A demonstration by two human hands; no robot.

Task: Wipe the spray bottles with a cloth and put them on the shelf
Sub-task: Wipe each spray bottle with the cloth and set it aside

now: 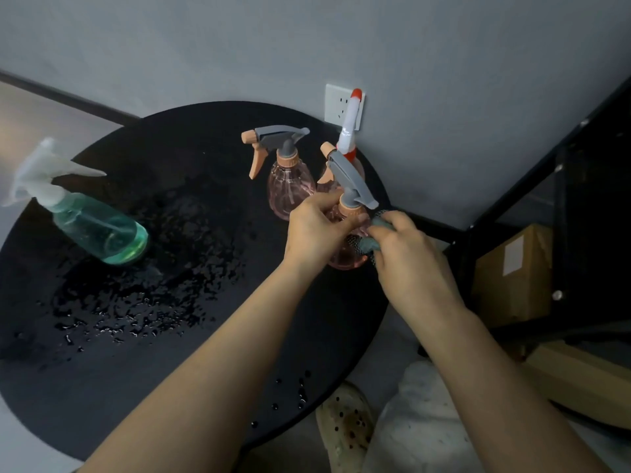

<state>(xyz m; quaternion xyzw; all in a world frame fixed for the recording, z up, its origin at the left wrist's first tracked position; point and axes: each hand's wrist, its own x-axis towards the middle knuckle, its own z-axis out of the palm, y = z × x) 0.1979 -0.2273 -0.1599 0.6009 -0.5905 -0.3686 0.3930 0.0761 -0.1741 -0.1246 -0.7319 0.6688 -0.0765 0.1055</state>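
No readable text; the box label (515,258) (white) looks blank.

open wet tabletop (143,302) centre, green bottle (99,230) left, pink bottle (290,186) rear

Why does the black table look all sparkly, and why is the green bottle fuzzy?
Head view: water drops on the black table catch the light and glint; the green bottle sits near the wide lens's edge, so it looks stretched and blurred.
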